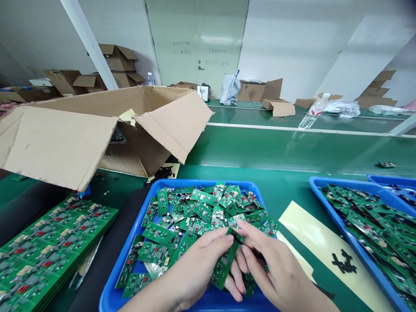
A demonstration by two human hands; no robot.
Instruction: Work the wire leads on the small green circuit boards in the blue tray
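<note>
My left hand (208, 255) is closed around a green circuit board (224, 264), its thumb near the board's upper end. The board is held tilted above a blue tray (112, 277). My right hand (269, 260) meets it from the right, thumb and forefinger pinched at a small black piece (238, 236) by that upper end. Its exact shape is partly covered by my fingers. Beneath both hands, the tray holds a heap of loose circuit boards (162, 234). To the right, a yellow backing sheet (315, 229) carries several small black pieces (344, 261).
Stacked panels of joined circuit boards (58, 247) lie at left. Behind them stands an open cardboard box (58, 143), flaps spread. A second blue tray (344, 234) with boards is at right. A water bottle (313, 113) stands on the rear ledge.
</note>
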